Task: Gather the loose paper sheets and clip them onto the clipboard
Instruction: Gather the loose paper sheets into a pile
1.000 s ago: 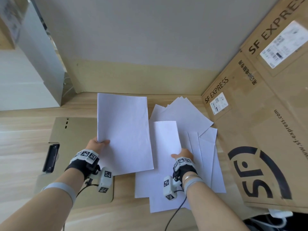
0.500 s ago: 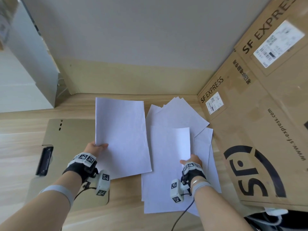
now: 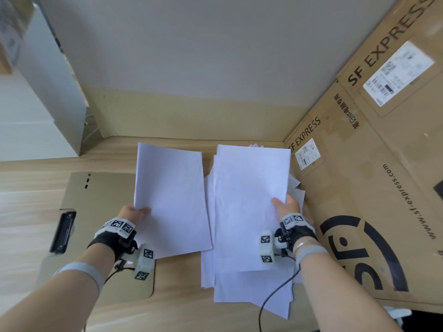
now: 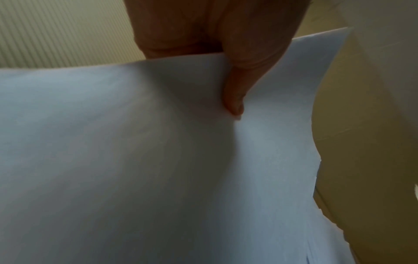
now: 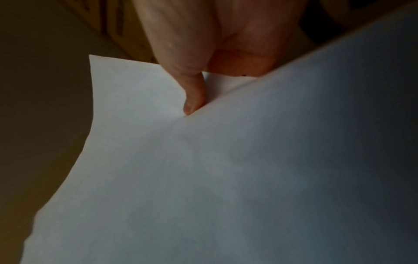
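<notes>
My left hand (image 3: 137, 212) pinches the left edge of a white paper sheet (image 3: 170, 197) lifted above the wooden table; the left wrist view shows its thumb (image 4: 235, 100) on top of that sheet (image 4: 158, 160). My right hand (image 3: 285, 203) pinches the right edge of a second raised sheet (image 3: 249, 202), thumb (image 5: 192, 103) on the paper (image 5: 226, 178). Under it lie several loose white sheets (image 3: 251, 295). The brown clipboard (image 3: 96, 200) lies flat at left with its black clip (image 3: 62, 232) at its left end, partly hidden by my left arm and sheet.
A large SF Express cardboard box (image 3: 374, 188) stands close along the right, touching the paper pile. A grey wall panel (image 3: 191, 56) closes the back. A white cabinet (image 3: 36, 104) sits at far left. A cable (image 3: 271, 300) trails from my right wrist.
My right hand has lifted a sheet off the pile and raised it beside the left hand's sheet. The left hand kept holding its sheet, almost unmoved.
</notes>
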### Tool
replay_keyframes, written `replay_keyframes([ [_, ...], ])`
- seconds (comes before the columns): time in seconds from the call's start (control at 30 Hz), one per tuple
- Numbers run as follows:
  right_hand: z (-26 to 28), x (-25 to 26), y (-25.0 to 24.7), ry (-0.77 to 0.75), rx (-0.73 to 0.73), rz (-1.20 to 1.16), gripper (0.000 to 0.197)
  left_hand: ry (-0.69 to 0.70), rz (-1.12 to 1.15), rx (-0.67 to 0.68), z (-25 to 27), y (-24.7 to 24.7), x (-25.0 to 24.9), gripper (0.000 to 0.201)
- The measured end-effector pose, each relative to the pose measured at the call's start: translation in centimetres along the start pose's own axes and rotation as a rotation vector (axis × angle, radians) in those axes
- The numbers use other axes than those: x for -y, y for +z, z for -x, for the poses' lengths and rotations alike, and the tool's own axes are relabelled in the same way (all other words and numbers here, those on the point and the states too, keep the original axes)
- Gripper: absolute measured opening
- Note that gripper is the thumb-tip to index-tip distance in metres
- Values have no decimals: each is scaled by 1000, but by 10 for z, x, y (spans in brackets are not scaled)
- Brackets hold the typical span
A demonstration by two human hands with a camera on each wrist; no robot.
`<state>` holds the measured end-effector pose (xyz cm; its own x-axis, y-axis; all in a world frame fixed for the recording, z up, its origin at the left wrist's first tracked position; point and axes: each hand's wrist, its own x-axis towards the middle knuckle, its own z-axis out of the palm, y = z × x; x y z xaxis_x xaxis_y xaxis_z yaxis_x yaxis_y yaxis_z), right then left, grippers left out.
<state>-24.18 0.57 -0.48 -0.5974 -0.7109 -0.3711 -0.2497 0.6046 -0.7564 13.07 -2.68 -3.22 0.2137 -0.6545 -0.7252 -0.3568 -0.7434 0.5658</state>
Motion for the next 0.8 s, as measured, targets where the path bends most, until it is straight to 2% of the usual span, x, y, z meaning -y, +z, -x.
replay_keyframes([
  [0.23,21,20,82,-65,151,-13,33,44,-13,108,7,23,-19,40],
  [0.33,25,27,98,-42,193,-13,34,70,-41,168,6,25,-20,25],
  [0.47,31,29,105,-23,265,-91,46,75,-11,214,-10,23,-14,28],
  [0.53,33,28,106,-51,285,-44,40,90,65,225,-16,23,-10,30],
  [0.63,38,34,105,-92,209,-83,31,93,324,340,3,18,-15,47],
  [0.7,44,46,101,-119,175,-176,31,195,401,339,13,15,-23,30],
  [0.8,48,70,91,-205,190,-306,35,396,386,211,15,15,-37,24],
])
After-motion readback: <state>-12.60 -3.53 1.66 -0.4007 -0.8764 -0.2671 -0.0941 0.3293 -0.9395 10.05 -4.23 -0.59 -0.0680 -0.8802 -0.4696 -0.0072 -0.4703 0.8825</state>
